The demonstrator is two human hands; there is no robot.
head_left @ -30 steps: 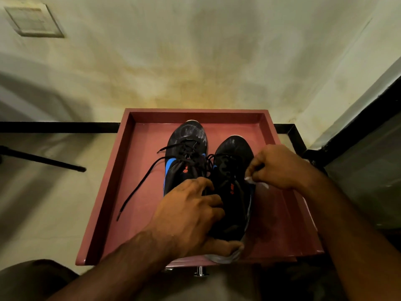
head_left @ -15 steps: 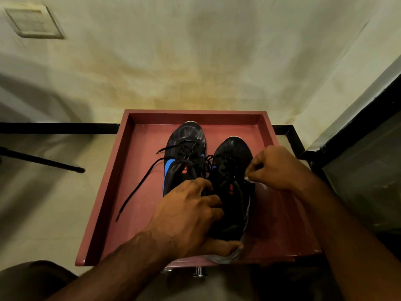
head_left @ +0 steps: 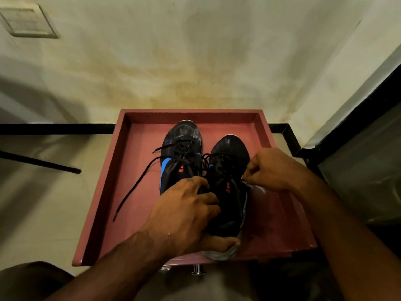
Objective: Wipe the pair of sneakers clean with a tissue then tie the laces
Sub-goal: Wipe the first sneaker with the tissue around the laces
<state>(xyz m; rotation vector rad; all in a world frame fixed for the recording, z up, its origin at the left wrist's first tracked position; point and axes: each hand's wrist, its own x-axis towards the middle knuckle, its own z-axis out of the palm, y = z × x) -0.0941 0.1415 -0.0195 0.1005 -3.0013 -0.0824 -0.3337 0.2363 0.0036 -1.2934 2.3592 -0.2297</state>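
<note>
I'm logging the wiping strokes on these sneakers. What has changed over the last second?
Very little. The right hand, closed on the white tissue, slid slightly along the outer side of the right sneaker, so less tissue shows now. The left hand kept gripping that sneaker's heel. The left sneaker, its loose lace and the red tray stayed put.
</note>
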